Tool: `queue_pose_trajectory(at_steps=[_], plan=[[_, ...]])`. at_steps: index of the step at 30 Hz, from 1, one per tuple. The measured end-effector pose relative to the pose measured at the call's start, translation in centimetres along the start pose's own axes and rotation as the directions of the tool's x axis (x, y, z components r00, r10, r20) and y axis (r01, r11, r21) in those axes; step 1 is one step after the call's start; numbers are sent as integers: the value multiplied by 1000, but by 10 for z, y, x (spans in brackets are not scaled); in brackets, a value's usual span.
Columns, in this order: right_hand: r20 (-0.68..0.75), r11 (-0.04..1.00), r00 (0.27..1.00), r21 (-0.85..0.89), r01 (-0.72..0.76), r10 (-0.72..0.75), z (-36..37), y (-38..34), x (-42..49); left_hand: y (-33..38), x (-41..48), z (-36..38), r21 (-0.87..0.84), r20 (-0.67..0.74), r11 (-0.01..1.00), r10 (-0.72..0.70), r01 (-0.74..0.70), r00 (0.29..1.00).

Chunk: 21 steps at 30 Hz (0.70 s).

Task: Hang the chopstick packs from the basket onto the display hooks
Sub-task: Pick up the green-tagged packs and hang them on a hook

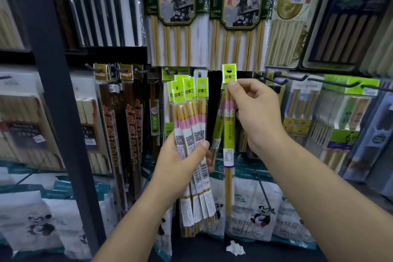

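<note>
Before the display hooks (331, 83), right hand (258, 112) pinches one chopstick pack (229, 134); left hand (180, 166) grips a bundle of packs (191, 134).

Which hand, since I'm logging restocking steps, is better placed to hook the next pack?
Right. The right hand pinches a single pack just under its green header, hang hole up near the hooks; the left hand grips a bundle of packs lower down.

The single slim pack of smooth pale wooden chopsticks (228, 138) and the bundle of like packs (191, 125) wear glossy clear plastic sleeves with matt lime-green paper headers. The thin dark display hooks (333, 83) and broad grey upright (59, 91) look like matt metal.
</note>
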State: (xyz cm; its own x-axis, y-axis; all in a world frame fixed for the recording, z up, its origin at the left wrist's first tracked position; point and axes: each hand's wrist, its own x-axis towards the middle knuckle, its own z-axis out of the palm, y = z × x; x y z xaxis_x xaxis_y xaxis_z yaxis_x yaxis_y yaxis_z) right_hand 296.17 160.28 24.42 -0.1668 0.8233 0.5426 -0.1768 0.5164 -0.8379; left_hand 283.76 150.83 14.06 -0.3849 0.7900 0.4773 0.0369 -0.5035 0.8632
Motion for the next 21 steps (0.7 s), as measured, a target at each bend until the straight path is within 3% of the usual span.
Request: queue_pose_trajectory(at_steps=[10,21], plan=[[-77,999,997,48,-5,9,7,3,9,-2,-1,-4,0,-4,1000,-1,1,1000],[-53,1000,998,10,-16,16,5,14,6,-3,0,-5,-22,-27,999,-26,25,999]])
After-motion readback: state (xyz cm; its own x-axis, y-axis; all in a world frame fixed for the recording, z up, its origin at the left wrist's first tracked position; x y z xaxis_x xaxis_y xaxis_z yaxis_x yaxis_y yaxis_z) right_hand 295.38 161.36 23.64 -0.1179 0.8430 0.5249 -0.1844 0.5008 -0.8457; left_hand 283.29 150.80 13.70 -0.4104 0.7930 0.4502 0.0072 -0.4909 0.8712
